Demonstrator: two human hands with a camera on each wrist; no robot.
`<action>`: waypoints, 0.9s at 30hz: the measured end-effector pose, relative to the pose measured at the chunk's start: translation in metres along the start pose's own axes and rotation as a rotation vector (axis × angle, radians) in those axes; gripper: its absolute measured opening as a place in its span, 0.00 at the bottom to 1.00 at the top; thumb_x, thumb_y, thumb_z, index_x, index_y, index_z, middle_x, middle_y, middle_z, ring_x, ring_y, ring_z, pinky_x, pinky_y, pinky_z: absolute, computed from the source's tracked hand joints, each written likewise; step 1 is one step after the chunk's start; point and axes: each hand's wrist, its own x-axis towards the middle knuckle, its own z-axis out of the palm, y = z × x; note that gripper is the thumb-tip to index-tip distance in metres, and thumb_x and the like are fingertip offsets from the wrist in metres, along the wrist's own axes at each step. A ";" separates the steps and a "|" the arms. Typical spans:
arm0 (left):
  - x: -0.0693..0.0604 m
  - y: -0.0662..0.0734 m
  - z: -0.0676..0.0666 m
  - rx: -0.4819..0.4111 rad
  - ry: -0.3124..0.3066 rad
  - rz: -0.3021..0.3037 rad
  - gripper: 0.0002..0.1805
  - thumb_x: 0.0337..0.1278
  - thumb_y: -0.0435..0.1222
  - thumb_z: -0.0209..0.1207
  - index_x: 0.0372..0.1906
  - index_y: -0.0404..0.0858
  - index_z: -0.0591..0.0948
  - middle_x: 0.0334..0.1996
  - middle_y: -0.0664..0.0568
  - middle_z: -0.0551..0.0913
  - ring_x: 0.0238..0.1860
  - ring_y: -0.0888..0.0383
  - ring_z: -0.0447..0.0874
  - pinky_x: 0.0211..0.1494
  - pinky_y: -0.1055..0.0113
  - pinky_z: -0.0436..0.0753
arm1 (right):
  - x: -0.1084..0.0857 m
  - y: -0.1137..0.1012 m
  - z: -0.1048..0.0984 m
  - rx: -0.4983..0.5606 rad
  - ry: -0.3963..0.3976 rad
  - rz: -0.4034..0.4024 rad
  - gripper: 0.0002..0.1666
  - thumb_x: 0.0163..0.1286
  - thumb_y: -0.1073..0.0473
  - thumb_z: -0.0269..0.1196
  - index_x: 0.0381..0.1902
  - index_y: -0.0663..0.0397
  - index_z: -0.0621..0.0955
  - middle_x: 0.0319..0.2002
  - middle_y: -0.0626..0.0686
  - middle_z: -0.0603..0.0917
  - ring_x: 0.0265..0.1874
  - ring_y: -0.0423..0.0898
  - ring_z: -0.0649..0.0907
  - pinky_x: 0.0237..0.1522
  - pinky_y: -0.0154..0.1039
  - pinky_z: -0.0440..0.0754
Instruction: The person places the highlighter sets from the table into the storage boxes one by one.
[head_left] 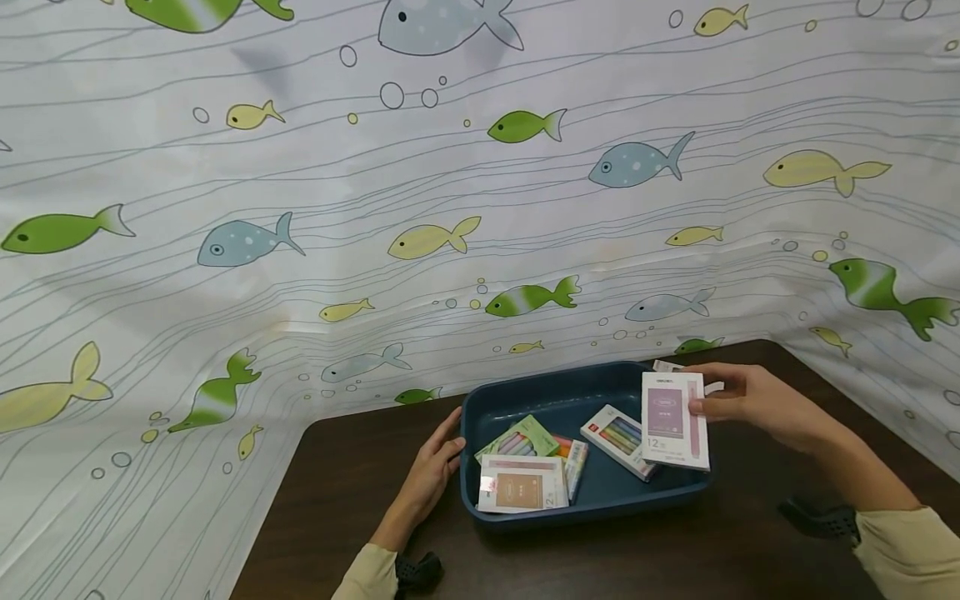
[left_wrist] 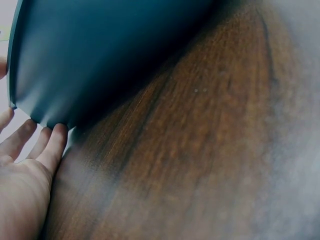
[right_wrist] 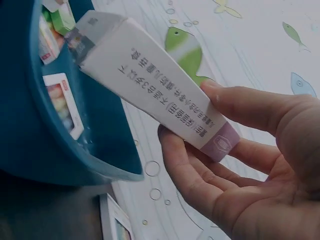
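My right hand (head_left: pixel 750 402) pinches a white and purple pen box (head_left: pixel 666 421) between thumb and fingers, tilted above the right end of a dark blue bin (head_left: pixel 592 507). In the right wrist view its printed narrow side (right_wrist: pixel 160 90) faces the camera. With fingers extended, my left hand (head_left: pixel 431 471) touches the bin's left end; the left wrist view shows its fingertips against the outer wall (left_wrist: pixel 100 55). Inside the bin lie a green box (head_left: pixel 536 435), a white and brown box (head_left: pixel 555 483), an orange-striped box (head_left: pixel 576 467) and a white box with coloured sticks (head_left: pixel 611 442).
The bin stands on a dark brown wooden table (head_left: pixel 345 467). Another white box (head_left: pixel 663 366) shows partly behind the held one, outside the bin's right end. A white sheet (head_left: pixel 315 167) printed with fish hangs behind and beside the table.
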 end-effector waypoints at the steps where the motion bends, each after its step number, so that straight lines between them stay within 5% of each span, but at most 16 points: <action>1: 0.000 0.000 0.000 -0.004 0.002 -0.001 0.34 0.78 0.41 0.53 0.81 0.50 0.57 0.80 0.48 0.49 0.75 0.44 0.57 0.71 0.47 0.65 | 0.001 0.001 0.002 0.002 0.003 0.000 0.43 0.70 0.54 0.70 0.75 0.63 0.65 0.51 0.63 0.83 0.43 0.58 0.85 0.49 0.55 0.81; 6: 0.000 0.000 0.000 -0.019 -0.003 0.000 0.33 0.79 0.40 0.52 0.82 0.50 0.57 0.80 0.48 0.49 0.75 0.44 0.56 0.71 0.46 0.64 | 0.004 0.001 0.015 0.009 0.019 -0.018 0.44 0.70 0.53 0.70 0.76 0.62 0.64 0.57 0.64 0.79 0.48 0.57 0.84 0.51 0.57 0.78; 14: 0.000 -0.002 -0.001 -0.023 -0.015 0.005 0.33 0.79 0.40 0.52 0.81 0.50 0.57 0.80 0.48 0.48 0.75 0.44 0.56 0.71 0.47 0.65 | 0.007 0.000 0.033 0.050 0.002 -0.080 0.43 0.69 0.56 0.70 0.76 0.63 0.65 0.65 0.68 0.70 0.52 0.59 0.82 0.47 0.45 0.82; 27: -0.002 -0.001 -0.001 -0.009 -0.018 0.012 0.33 0.79 0.39 0.52 0.82 0.49 0.56 0.80 0.48 0.47 0.76 0.44 0.54 0.71 0.48 0.64 | 0.011 0.001 0.055 0.047 -0.051 -0.125 0.37 0.72 0.57 0.68 0.74 0.60 0.68 0.61 0.66 0.73 0.47 0.58 0.84 0.46 0.56 0.83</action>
